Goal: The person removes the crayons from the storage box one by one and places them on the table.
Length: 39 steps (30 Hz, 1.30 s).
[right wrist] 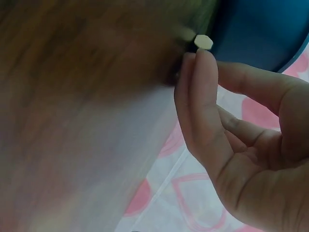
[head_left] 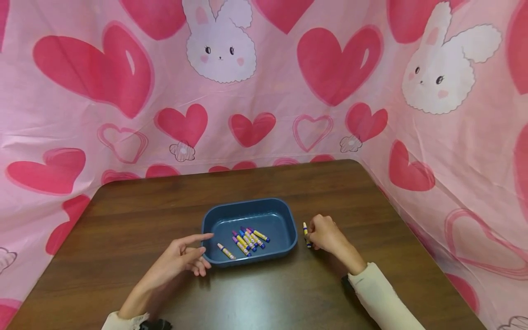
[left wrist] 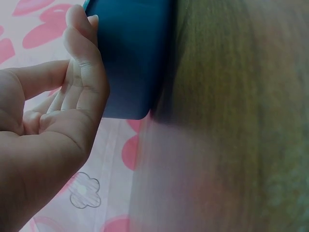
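Observation:
A dark blue rectangular bin point(head_left: 251, 264) holds several crayons point(head_left: 249, 239) in yellow wrappers, with purple, blue and pink tips. One peach-tipped crayon point(head_left: 226, 251) lies apart from them, toward the bin's left end. My left hand point(head_left: 181, 256) is at the bin's left end, its fingers loosely extended and the index finger reaching over the rim. Outside the bin, to its right, my right hand point(head_left: 327, 233) pinches a cream-tipped crayon point(head_left: 305, 228) low at the tabletop. In the right wrist view, the crayon's pale end point(right wrist: 203, 42) shows above the fingertips.
The brown wooden table point(head_left: 165, 206) has rounded far corners. Behind it and along the sides hangs a pink cloth point(head_left: 280, 91) printed with hearts and rabbits. Cream sleeves point(head_left: 383, 293) cover both forearms.

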{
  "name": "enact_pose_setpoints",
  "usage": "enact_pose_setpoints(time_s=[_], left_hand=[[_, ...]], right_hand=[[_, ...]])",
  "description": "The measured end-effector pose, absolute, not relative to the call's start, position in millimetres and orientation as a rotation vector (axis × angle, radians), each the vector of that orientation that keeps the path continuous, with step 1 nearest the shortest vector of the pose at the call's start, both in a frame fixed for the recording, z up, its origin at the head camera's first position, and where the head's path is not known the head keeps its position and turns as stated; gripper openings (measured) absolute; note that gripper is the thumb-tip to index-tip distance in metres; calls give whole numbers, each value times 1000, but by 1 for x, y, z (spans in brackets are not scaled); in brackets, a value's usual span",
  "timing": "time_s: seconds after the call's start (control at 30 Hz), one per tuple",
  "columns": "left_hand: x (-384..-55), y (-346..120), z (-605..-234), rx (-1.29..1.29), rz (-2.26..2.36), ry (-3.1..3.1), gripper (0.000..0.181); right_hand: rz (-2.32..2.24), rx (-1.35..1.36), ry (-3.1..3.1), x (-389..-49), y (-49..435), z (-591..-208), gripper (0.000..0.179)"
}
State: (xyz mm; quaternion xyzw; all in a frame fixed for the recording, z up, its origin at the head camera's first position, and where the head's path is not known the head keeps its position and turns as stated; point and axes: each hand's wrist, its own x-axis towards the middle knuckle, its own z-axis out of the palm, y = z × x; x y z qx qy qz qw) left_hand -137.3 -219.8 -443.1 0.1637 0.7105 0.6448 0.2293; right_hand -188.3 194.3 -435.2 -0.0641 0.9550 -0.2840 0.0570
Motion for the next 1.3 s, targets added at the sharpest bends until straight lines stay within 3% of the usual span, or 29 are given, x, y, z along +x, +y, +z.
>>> enact_pose_setpoints(time_s=[0.4,0.7,1.3], left_hand=[[-137,-222,-445,456,1787,1938,52],[-137,-221,-447,462,1793,1945,52],[-137,-221,-448,485,1819,1933,49]], right_hand=[[-872,-363,3164,-186,177,-405,4],[-1065,-503,3129,-183,138,-388,11],[-924,-677,2998,-197,79,-421,11]])
